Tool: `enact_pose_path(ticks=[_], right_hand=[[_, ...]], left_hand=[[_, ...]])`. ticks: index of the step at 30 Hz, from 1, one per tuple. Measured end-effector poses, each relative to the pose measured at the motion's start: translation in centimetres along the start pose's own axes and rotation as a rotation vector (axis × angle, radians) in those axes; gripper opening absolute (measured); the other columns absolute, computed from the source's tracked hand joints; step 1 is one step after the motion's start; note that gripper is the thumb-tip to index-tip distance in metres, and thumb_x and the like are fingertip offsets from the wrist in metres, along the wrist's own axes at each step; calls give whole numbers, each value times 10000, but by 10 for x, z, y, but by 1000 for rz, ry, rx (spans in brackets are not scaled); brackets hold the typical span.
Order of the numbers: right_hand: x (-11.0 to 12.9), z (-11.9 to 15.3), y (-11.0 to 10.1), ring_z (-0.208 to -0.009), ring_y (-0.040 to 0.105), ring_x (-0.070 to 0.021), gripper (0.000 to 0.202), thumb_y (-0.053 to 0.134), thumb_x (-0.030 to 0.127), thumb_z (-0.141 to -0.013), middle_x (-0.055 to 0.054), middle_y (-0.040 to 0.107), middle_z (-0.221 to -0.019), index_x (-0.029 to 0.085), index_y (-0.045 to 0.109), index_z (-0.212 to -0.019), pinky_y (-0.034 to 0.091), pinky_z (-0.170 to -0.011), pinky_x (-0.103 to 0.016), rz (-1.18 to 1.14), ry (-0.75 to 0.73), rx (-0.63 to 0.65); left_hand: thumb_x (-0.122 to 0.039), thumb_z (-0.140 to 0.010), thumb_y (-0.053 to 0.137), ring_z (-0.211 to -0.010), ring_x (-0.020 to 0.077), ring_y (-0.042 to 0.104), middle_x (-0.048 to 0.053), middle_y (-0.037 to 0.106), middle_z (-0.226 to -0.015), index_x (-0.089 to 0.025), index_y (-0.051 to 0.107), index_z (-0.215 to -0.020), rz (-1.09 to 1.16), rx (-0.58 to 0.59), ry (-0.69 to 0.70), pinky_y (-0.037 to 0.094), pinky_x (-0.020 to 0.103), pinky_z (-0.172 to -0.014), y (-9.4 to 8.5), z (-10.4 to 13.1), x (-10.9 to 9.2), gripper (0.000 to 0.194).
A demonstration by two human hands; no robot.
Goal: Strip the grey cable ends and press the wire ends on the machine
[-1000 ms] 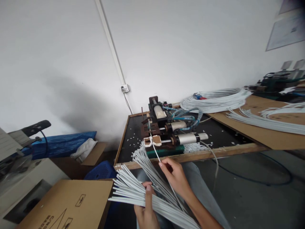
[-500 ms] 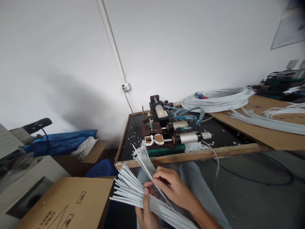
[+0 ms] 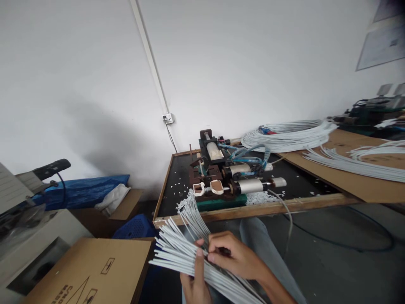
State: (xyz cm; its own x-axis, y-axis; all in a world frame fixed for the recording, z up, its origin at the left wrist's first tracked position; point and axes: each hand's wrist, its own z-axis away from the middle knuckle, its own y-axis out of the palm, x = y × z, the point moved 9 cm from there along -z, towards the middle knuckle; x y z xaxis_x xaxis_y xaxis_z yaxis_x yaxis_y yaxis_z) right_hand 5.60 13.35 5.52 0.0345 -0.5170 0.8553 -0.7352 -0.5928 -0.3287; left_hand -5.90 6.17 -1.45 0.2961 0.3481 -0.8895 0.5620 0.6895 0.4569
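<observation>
The left hand [image 3: 196,278] grips a fanned bundle of white wires [image 3: 180,251] in front of the pneumatic machine [image 3: 232,170], thumb pressed across the top. The right hand [image 3: 209,252] is just beside that thumb, fingers and thumb drawn together against the wires; I can't tell whether it pinches a single one. A second bunch of white wires [image 3: 194,217] runs over the wooden rim of the bench [image 3: 284,204], tips at the machine's front left corner.

That rim makes the bench a shallow tray, with white offcuts [image 3: 259,197] heaped about the machine's base and scattered on the black top. To the machine's right, a big coil of white wire [image 3: 291,135] sits on the bench beside a cardboard sheet [image 3: 335,179] bearing loose curved wires [image 3: 354,166]. To the machine's left, below bench level, are a blue plastic basket [image 3: 136,227], its contents too dark to read, an open carton [image 3: 126,207] with a crumpled white bag [image 3: 112,199] at its flap, and, nearer me, a printed cardboard box [image 3: 110,253].
</observation>
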Motion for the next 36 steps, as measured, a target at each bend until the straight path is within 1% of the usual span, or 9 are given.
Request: enact_pose_path(ticks=[3,5,10,14,15,19,21,27,36], right_hand=[[2,2,-18,-595,405,-129,395,564,392,-957,40,422,-633,202,450,-630,280,-578,-270,-26,-29,-136],[4,3,-22,-600,392,-128,387,559,357,-953,44,403,-634,206,413,-628,271,-579,-271,-34,-39,-177],[11,1,1,-586,400,-114,319,587,270,-929,52,415,-643,199,454,-648,274,-568,-258,-5,-43,-36],[12,0,0,-591,428,-118,340,554,280,-966,47,433,-645,202,455,-651,292,-571,-257,38,-64,-72],[11,1,-7,-585,435,-119,352,545,288,-974,45,436,-641,204,451,-646,298,-566,-257,59,-72,-141],[2,15,-50,-574,450,-131,350,507,315,-1002,39,453,-630,216,463,-670,330,-563,-258,185,-68,-609],[-4,16,-56,-573,448,-137,343,507,323,-1007,38,458,-623,218,472,-681,335,-568,-261,219,-49,-693],[-6,5,-51,-572,446,-140,378,498,326,-1003,38,446,-606,219,430,-647,329,-567,-264,262,-44,-696],[-6,8,-52,-554,446,-134,363,501,319,-1003,42,461,-601,216,462,-658,336,-558,-257,293,-50,-726]], left_hand=[[-477,-711,856,-895,288,736,105,756,-913,-139,782,-935,7,-8,-36,595,373,-851,-3,-1,5,412],[-453,-720,856,-863,273,735,91,752,-886,-137,777,-925,19,-6,-56,594,367,-840,-2,0,6,385],[-382,-745,846,-957,296,735,109,761,-935,-146,762,-864,76,-18,-135,588,373,-875,1,4,8,277],[-311,-723,870,-915,285,737,98,756,-887,-149,744,-838,104,-71,-182,592,373,-860,-2,5,9,235],[-299,-721,874,-881,274,738,92,753,-868,-146,744,-857,110,-71,-193,592,369,-846,-1,5,9,242],[-316,-720,880,-741,224,717,64,727,-798,-135,734,-878,135,-44,-195,589,328,-751,3,4,9,281],[-328,-720,877,-719,218,711,62,719,-785,-132,733,-872,134,-49,-192,586,317,-720,3,4,9,287],[-294,-710,872,-725,214,710,72,722,-806,-133,727,-839,152,-90,-174,584,295,-676,0,2,7,252],[-299,-719,878,-712,198,699,55,719,-787,-141,721,-844,176,-62,-192,565,280,-670,0,2,10,256]])
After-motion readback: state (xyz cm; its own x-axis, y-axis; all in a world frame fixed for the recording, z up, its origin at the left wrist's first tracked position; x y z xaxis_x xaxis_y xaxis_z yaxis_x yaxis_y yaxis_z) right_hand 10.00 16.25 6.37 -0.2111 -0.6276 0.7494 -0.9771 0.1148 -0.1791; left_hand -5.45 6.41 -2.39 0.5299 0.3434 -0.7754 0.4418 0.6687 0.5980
